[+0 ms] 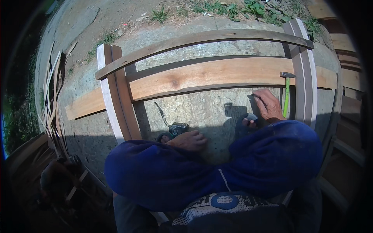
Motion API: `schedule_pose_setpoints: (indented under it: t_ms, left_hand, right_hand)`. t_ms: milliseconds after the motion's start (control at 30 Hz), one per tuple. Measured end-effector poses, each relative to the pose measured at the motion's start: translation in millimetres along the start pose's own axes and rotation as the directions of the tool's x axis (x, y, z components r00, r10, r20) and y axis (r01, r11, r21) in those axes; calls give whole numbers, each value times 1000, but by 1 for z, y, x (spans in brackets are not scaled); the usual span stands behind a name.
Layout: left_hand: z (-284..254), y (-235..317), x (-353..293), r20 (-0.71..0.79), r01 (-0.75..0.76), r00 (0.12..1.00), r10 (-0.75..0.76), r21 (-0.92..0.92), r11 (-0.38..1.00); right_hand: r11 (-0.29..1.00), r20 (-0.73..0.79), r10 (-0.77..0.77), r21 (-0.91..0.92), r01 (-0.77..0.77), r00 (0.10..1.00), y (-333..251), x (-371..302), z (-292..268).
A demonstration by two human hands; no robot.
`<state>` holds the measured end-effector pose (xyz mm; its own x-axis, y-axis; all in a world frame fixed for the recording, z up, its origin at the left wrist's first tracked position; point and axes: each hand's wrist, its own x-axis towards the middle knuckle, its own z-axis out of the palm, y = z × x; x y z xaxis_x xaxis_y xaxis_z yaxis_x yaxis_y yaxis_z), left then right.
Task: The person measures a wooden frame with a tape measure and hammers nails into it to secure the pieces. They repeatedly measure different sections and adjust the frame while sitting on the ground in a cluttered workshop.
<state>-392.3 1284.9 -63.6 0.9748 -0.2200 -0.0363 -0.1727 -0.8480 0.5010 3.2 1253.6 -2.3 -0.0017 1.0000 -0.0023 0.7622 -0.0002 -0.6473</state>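
My left hand (189, 140) is low, just beyond my left knee, its fingers loosely bent to the right with nothing seen in them. Right behind it lies a small dark device with a strap (178, 128); its exact kind is unclear. My right hand (269, 105) hangs past my right knee, fingers loosely curled, and no object shows in it. To its right, a hammer with a bright green handle (286, 93) leans with its head against a wide light-brown plank (210, 75). That plank runs between two upright-set timbers, the left post (116, 89) and the right post (305, 73).
A narrow weathered batten (206, 37) crosses the far ends of both timbers. Thin wood strips (54, 93) are piled at the left, with stacked boards (351, 77) at the right. A person (62, 178) is in the shade at lower left. Weeds (225, 8) edge the concrete.
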Motion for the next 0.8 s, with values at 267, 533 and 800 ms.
schedule_pose_setpoints:
  t_ms: [267, 533, 800]
  left_hand:
    - [37, -14, 6, -83, -19, 996, 8, -127, 992]
    - [54, -16, 3, -21, -24, 1000, 21, -165, 986]
    - [13, -4, 7, 8, 316, 927, -375, -555, 770]
  right_hand:
    - [840, -389, 195, -408, -358, 900, 74, -11, -9]
    - [682, -538, 251, -492, -541, 805, 99, -21, -14]
    - [796, -450, 301, -368, -481, 841, 115, -25, -28]
